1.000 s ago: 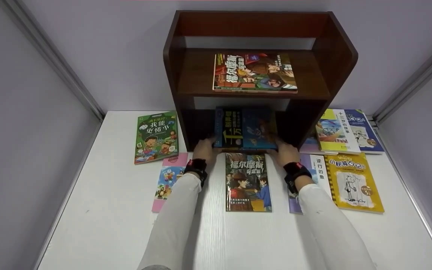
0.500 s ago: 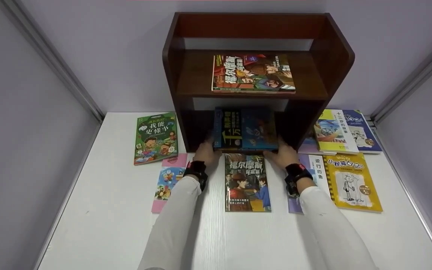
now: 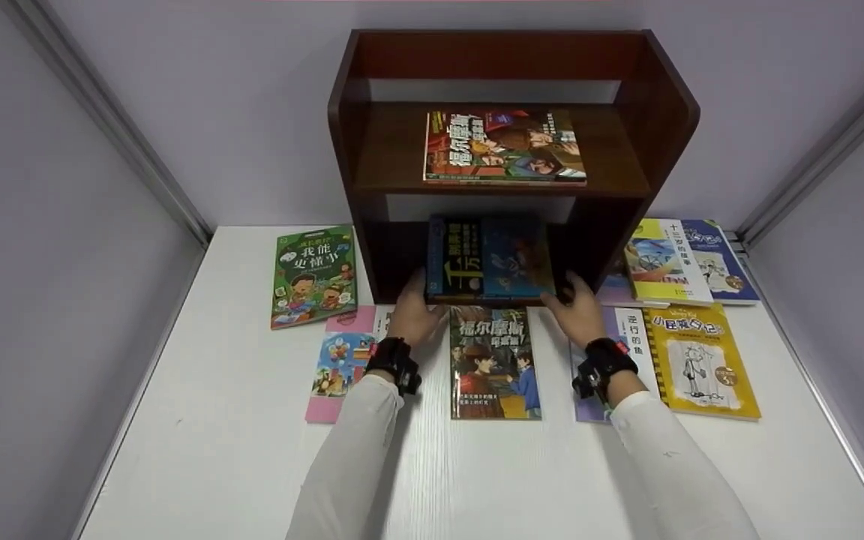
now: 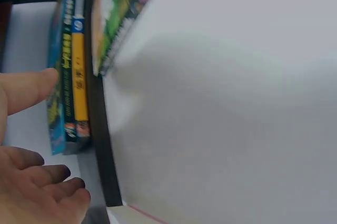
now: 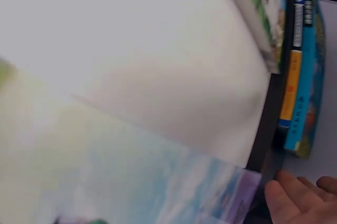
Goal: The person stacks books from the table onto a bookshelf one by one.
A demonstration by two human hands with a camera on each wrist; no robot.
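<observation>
Both hands, left hand (image 3: 415, 315) and right hand (image 3: 576, 313), fingers relaxed, flank a blue book (image 3: 489, 259) on the bookshelf's (image 3: 503, 60) lower shelf.

A white table (image 3: 237, 450) fills the lower frame, and a dark wooden shelf unit (image 3: 357, 150) stands on it at upper centre. A red comic book (image 3: 505, 146) lies flat on the upper shelf, a blue book (image 3: 488, 259) on the lower one. On the table lie a green book (image 3: 313, 274) at left, a pink book (image 3: 336, 364), a detective book (image 3: 495, 361) at centre, and a yellow book (image 3: 700, 360) at right.
</observation>
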